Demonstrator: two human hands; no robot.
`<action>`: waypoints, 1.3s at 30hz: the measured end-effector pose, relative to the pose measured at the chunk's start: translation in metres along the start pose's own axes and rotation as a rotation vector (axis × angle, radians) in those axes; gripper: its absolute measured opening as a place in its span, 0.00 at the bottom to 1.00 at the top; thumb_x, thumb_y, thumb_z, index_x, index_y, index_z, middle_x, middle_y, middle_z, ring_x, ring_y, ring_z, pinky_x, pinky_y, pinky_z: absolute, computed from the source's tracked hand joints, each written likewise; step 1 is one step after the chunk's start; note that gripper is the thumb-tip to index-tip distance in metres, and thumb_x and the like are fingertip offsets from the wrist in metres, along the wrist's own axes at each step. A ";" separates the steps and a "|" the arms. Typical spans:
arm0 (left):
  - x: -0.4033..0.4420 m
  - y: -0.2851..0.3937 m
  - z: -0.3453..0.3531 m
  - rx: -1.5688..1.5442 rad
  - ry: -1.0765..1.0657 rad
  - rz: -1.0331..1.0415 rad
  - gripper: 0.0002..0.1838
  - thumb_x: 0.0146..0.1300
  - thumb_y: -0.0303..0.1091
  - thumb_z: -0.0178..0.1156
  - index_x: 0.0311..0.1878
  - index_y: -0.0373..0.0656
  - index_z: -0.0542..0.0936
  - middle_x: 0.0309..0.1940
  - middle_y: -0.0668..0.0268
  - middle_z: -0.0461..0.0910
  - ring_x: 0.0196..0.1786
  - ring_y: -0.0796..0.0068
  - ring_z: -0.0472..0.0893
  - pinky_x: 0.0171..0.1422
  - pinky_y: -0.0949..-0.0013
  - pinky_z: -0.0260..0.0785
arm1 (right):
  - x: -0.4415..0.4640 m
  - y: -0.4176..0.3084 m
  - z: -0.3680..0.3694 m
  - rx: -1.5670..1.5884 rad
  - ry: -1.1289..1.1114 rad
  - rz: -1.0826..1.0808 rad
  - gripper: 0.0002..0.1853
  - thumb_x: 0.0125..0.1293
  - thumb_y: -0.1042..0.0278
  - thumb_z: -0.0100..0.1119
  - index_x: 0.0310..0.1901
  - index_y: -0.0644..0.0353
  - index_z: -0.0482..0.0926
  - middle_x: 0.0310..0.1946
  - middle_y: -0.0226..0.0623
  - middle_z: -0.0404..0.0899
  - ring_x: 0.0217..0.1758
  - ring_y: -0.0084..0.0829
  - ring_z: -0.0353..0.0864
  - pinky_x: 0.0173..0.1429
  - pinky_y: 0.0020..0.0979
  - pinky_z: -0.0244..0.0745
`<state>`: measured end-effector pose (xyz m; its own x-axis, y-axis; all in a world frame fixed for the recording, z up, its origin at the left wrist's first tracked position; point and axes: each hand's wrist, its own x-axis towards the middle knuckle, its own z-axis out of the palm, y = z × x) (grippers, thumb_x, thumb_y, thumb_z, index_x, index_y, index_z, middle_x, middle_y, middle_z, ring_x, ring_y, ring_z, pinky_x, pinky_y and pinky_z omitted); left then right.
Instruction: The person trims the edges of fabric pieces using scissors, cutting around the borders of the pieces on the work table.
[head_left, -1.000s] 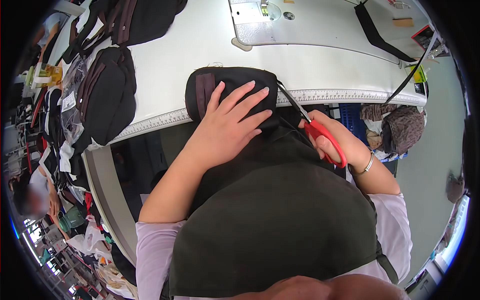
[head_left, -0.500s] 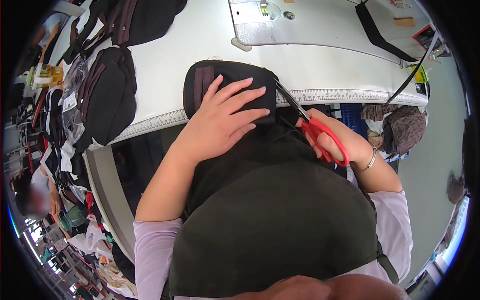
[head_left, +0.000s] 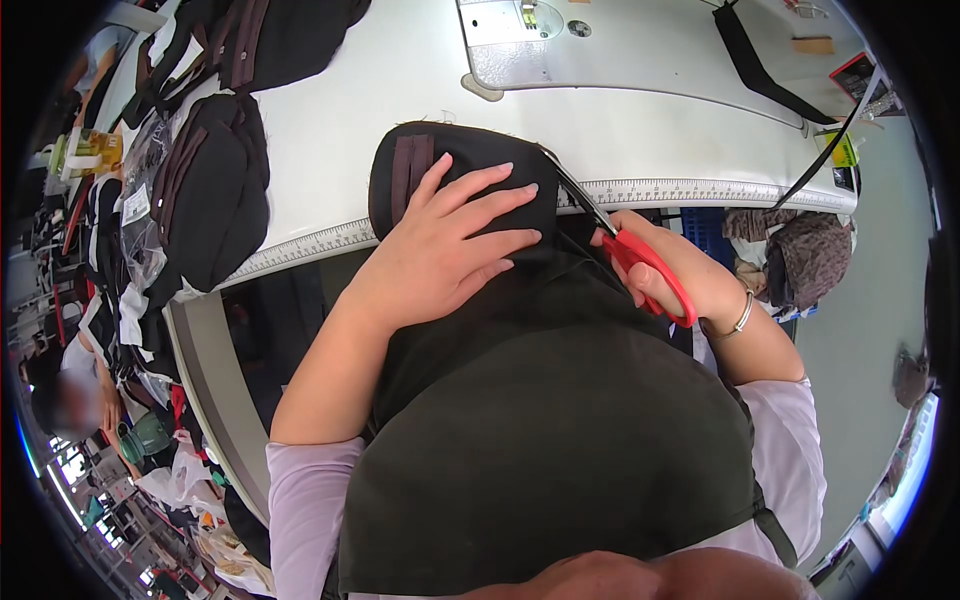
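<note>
Flat on a black fabric piece (head_left: 475, 150) with a brown strip, my left hand (head_left: 445, 235) presses with its fingers spread. The piece lies at the front edge of the white table, over part of the printed ruler. My right hand (head_left: 665, 270) is closed around the red handles of a pair of scissors (head_left: 655, 275). The blades point up and left, and their tips touch the right edge of the fabric near its upper corner. Whether the blades are fully closed is hard to tell.
A sewing machine bed (head_left: 650, 60) stands at the back. Stacked black pieces (head_left: 215, 190) with brown strips lie at the left. A blue crate (head_left: 705, 235) with cloth is below the table at the right. Another person (head_left: 85, 385) sits at far left.
The scissors have shifted slightly left and up along the fabric's right edge, their tips now nearer its upper corner. My left hand and the fabric have moved a little to the right.
</note>
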<state>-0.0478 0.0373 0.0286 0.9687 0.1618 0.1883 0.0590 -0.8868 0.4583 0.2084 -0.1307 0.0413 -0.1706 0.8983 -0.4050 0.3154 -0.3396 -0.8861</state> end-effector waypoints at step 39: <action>0.013 -0.024 0.005 0.177 0.166 0.057 0.22 0.57 0.31 0.72 0.57 0.49 0.83 0.62 0.68 0.80 0.70 0.63 0.75 0.76 0.51 0.65 | -0.009 0.004 -0.011 0.050 -0.094 -0.023 0.49 0.61 0.16 0.51 0.57 0.65 0.70 0.23 0.27 0.73 0.24 0.21 0.76 0.34 0.22 0.70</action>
<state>-0.0357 0.0585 0.0162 0.9198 0.1653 0.3560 0.0611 -0.9562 0.2863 0.2220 -0.1376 0.0437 -0.2649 0.8768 -0.4013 0.2634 -0.3345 -0.9048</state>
